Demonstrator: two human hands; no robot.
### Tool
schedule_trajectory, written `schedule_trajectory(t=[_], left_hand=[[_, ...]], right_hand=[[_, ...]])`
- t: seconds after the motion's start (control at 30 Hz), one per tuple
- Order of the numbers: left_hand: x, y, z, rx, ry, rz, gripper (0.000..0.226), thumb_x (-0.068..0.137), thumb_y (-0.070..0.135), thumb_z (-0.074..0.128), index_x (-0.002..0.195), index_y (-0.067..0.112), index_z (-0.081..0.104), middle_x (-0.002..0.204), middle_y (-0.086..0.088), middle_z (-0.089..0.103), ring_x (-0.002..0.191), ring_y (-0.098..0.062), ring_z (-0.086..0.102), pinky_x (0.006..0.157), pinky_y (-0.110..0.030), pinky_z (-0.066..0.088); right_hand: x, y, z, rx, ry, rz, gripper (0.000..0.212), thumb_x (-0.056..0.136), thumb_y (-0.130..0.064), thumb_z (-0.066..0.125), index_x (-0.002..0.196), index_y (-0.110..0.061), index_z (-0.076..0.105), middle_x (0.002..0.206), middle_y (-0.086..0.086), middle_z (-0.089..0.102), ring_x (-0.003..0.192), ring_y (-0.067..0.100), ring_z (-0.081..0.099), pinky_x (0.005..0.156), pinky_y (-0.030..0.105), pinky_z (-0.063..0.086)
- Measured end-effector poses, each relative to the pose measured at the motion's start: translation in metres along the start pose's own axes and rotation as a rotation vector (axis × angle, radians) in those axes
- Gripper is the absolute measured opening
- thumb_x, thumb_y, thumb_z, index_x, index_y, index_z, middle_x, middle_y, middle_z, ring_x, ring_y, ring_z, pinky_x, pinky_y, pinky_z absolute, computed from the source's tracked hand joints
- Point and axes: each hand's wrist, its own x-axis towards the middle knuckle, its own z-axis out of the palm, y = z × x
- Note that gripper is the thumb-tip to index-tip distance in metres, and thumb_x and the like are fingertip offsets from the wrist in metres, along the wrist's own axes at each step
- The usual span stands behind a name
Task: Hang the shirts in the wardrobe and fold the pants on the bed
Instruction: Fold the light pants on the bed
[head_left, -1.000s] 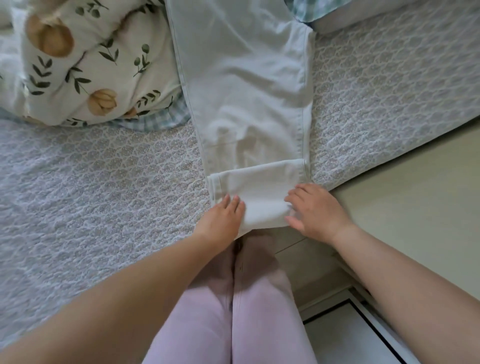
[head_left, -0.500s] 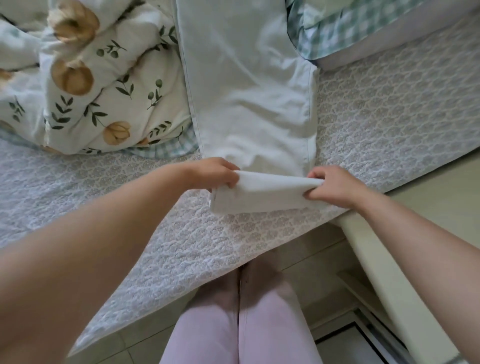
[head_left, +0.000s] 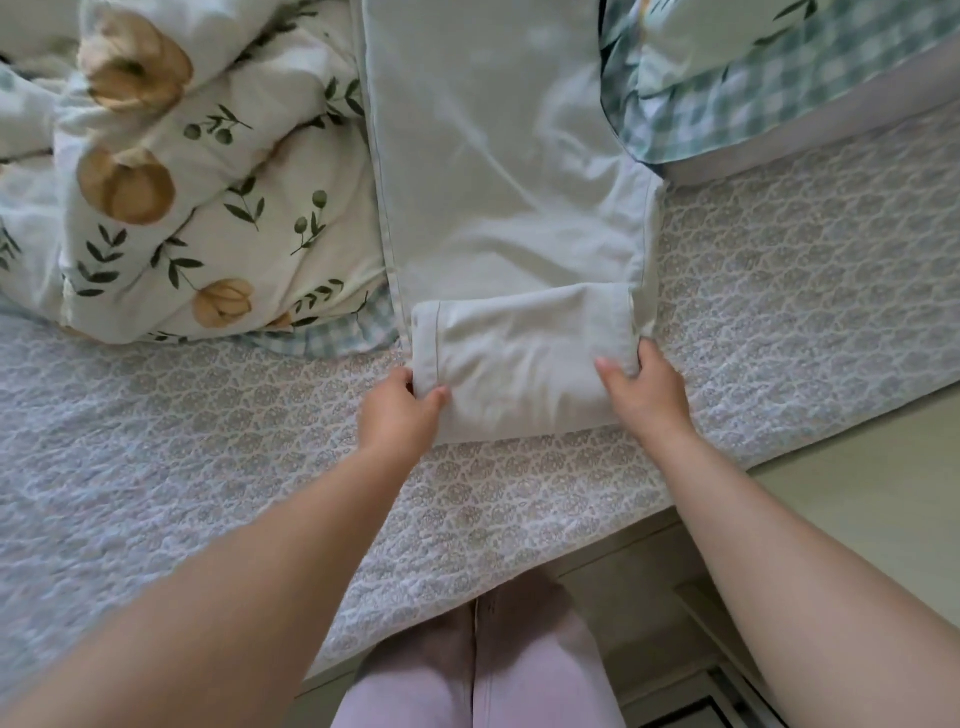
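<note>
While you work at the near edge of the bed (head_left: 779, 322), the pale pants (head_left: 509, 171) lie flat on the quilted cover with the legs stacked. They run away from you between the flowered duvet (head_left: 208, 218) on your left and the checked pillow (head_left: 753, 93) on your right. Only the hem end (head_left: 524, 358) has been turned over so far, making one short fold that rests on top of the leg. Your left hand (head_left: 397, 413) grips the left edge of that fold, its fingers (head_left: 408, 376) curled round the cloth and the thumb pressing on top. Your right hand (head_left: 647, 397) grips the right edge the same way, thumb on the upper face and the other fingers tucked at the side. By my reading, the pants are at an early stage: most of the length beyond the fold is unfolded, so several more turns toward the waist seem to be needed, and the waistband is out of view. No shirts and no wardrobe show from here, so I cannot tell you how that half of the job stands.
</note>
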Motion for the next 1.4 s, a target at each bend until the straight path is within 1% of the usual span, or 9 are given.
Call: schedule_trajectory(t=[0.13, 0.27, 0.33, 0.4, 0.53, 0.83, 1.13, 1.3, 1.4], left_hand=[[-0.002, -0.009, 0.004, -0.176, 0.035, 0.022, 0.019, 0.088, 0.031, 0.064, 0.104, 0.025, 0.056, 0.086, 0.019, 0.057, 0.079, -0.004, 0.056, 0.049, -0.017, 0.038], [-0.008, -0.005, 0.007, -0.205, 0.148, 0.026, 0.046, 0.084, 0.030, 0.069, 0.123, 0.025, 0.046, 0.105, 0.012, 0.052, 0.095, -0.009, 0.055, 0.070, -0.022, 0.050], [-0.009, -0.001, 0.009, 0.019, 0.243, 0.205, 0.066, 0.086, 0.034, 0.063, 0.143, 0.024, 0.030, 0.135, 0.000, 0.033, 0.119, -0.012, 0.038, 0.101, -0.032, 0.038], [-0.008, 0.007, 0.013, 0.422, 0.299, 0.542, 0.066, 0.092, 0.045, 0.043, 0.150, 0.028, 0.016, 0.152, 0.005, 0.010, 0.139, -0.017, 0.013, 0.114, -0.041, 0.011], [0.022, 0.016, 0.016, 0.893, -0.035, 0.789, 0.065, 0.089, 0.061, -0.003, 0.146, 0.032, -0.015, 0.151, 0.008, -0.026, 0.139, -0.014, -0.028, 0.112, -0.045, -0.022], [0.003, -0.010, 0.018, 1.061, -0.100, 0.806, 0.092, 0.084, 0.074, 0.014, 0.141, 0.013, -0.027, 0.150, -0.008, -0.029, 0.137, -0.023, -0.030, 0.108, -0.040, -0.026], [-0.014, 0.004, 0.050, 1.158, -0.052, 0.693, 0.082, 0.097, 0.030, 0.042, 0.144, -0.003, -0.017, 0.153, -0.029, -0.010, 0.143, -0.042, -0.006, 0.113, -0.050, -0.002], [-0.009, 0.006, 0.021, 1.106, -0.068, 0.802, 0.072, 0.094, 0.008, 0.042, 0.149, 0.006, -0.003, 0.158, -0.016, 0.003, 0.146, -0.029, 0.007, 0.113, -0.037, 0.002], [-0.012, 0.003, -0.003, 0.909, -0.035, 0.803, 0.067, 0.089, 0.014, 0.055, 0.147, 0.012, 0.022, 0.155, -0.009, 0.021, 0.141, -0.025, 0.025, 0.109, -0.035, 0.030]], right_hand=[[0.007, -0.009, 0.000, 0.015, 0.051, -0.148, 0.014, 0.090, -0.029, 0.058, 0.091, -0.023, 0.046, 0.078, -0.012, 0.055, 0.073, 0.013, 0.052, 0.059, 0.026, 0.037], [0.016, -0.012, 0.009, -0.032, 0.016, 0.081, 0.037, 0.091, -0.035, 0.056, 0.121, -0.016, 0.045, 0.117, 0.007, 0.056, 0.103, 0.028, 0.056, 0.080, 0.035, 0.044], [0.013, -0.017, 0.014, -0.234, 0.172, 0.037, 0.059, 0.087, -0.030, 0.062, 0.137, -0.016, 0.035, 0.133, 0.011, 0.044, 0.115, 0.031, 0.048, 0.090, 0.039, 0.041], [0.010, -0.023, 0.018, -0.566, 0.290, -0.301, 0.072, 0.082, -0.022, 0.062, 0.145, -0.019, 0.027, 0.144, 0.015, 0.032, 0.127, 0.034, 0.036, 0.100, 0.042, 0.034], [0.020, -0.012, 0.023, -0.972, -0.170, -0.553, 0.073, 0.092, -0.058, 0.025, 0.148, -0.029, -0.010, 0.154, -0.002, -0.024, 0.141, 0.018, -0.024, 0.114, 0.043, -0.012], [0.001, 0.010, 0.006, -1.212, -0.288, -0.656, 0.107, 0.077, -0.075, 0.037, 0.147, -0.013, -0.016, 0.155, 0.009, -0.021, 0.143, 0.024, -0.020, 0.111, 0.044, -0.018], [-0.009, 0.010, 0.025, -1.280, -0.211, -0.726, 0.072, 0.097, -0.028, 0.037, 0.149, -0.014, -0.011, 0.155, 0.024, 0.000, 0.141, 0.044, 0.004, 0.114, 0.052, 0.007], [-0.004, -0.007, 0.007, -1.248, -0.212, -0.712, 0.062, 0.095, -0.006, 0.034, 0.150, -0.010, 0.006, 0.156, 0.018, 0.012, 0.143, 0.034, 0.016, 0.114, 0.046, 0.019], [-0.007, -0.017, -0.006, -1.207, -0.255, -0.699, 0.063, 0.092, 0.001, 0.035, 0.149, -0.007, 0.010, 0.156, 0.015, 0.016, 0.142, 0.029, 0.020, 0.114, 0.041, 0.023]])
